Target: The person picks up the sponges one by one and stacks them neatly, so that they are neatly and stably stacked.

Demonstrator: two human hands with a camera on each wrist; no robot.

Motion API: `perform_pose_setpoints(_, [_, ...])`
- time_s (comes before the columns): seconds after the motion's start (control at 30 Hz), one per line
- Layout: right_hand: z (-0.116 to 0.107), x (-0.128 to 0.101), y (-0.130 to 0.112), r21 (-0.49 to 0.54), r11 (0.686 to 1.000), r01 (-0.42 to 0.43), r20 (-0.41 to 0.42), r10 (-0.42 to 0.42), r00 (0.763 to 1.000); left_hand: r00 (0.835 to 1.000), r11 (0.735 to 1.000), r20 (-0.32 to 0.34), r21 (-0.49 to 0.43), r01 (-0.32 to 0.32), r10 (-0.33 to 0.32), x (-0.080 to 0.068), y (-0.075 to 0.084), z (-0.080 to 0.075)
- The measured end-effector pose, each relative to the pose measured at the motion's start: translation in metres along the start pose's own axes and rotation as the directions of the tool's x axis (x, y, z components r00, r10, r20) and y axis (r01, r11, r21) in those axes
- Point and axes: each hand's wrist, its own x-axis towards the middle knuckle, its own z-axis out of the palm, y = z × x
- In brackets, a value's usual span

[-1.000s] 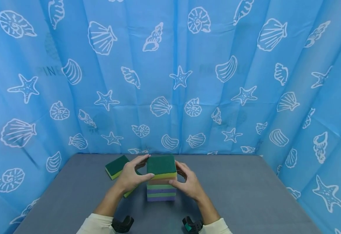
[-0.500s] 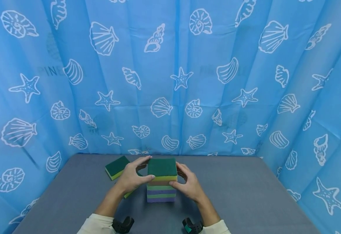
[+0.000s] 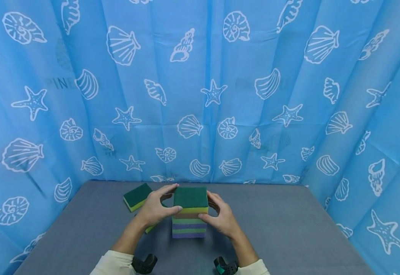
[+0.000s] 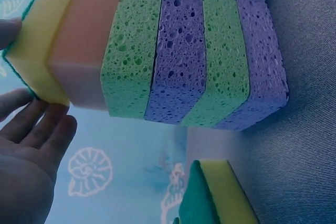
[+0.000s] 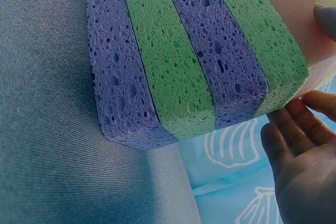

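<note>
A stack of sponges [image 3: 189,223] stands on the grey table [image 3: 289,229], with purple and green layers below, a pink one, then a yellow sponge with a dark green scouring top [image 3: 190,196]. My left hand [image 3: 172,196] grips the top of the stack from the left, thumb on the front and fingers round the back. My right hand [image 3: 207,205] grips it from the right at the pink layer. In the left wrist view the stack [image 4: 178,51] fills the frame with my fingers [image 4: 37,129] at its yellow corner. The right wrist view shows the stack [image 5: 189,56] and my fingers [image 5: 299,145] behind it.
A yellow and green sponge [image 3: 136,196] lies at the back left, and another sponge [image 3: 150,228] is partly hidden under my left wrist. A blue curtain with shells [image 3: 213,91] walls the table on three sides. The table's right half is bare cloth.
</note>
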Motion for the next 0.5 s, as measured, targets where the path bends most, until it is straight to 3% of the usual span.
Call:
perform_pose_setpoints(0.33, [0.0,-0.001,0.0,-0.013,1.0,0.009,-0.005,-0.009,1.0,1.0,0.999,0.009,-0.014,0.03,-0.03,0.003,0.0,0.002])
perform_pose_setpoints(0.5, [0.0,0.0,0.026,-0.028,1.0,0.002,-0.012,-0.002,1.0,0.999,0.999,0.015,-0.018,0.041,-0.041,0.003,0.0,0.002])
